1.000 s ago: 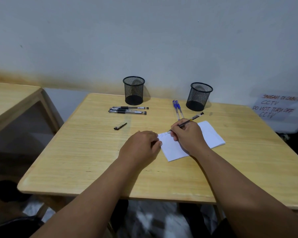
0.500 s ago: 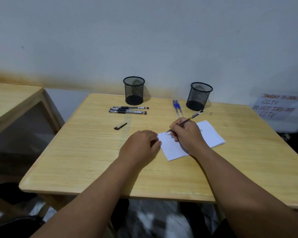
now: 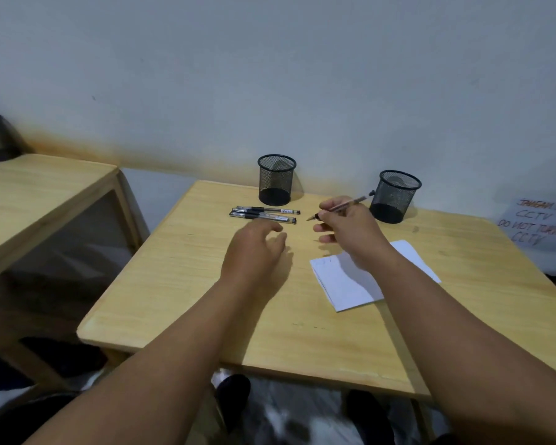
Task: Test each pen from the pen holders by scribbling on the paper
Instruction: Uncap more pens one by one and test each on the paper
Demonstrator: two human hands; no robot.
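Head view: an uncapped pen [image 3: 341, 206] is pinched in the right hand [image 3: 347, 231] by thumb and fingers, lifted off the table, tip pointed left, back end angled up toward the right mesh pen holder [image 3: 395, 195]. The other fingers are loosely curled under it. The left hand [image 3: 254, 248] is held palm down over the wooden table [image 3: 180, 284], fingers relaxed and a bit spread, nothing gripped, fingertips just near of a small bunch of capped black pens [image 3: 264, 215] laid flat. The left mesh pen holder [image 3: 276, 179] is parked right behind those pens, near the far edge. The white paper [image 3: 344, 284] is lying flat on the right half of the table, partly covered by the right wrist, faint marks seen near its left corner. A handwritten CCTV sign [image 3: 540, 224] is leaned against the wall at far right, and a second wooden table [image 3: 29, 200] sits off to the left.
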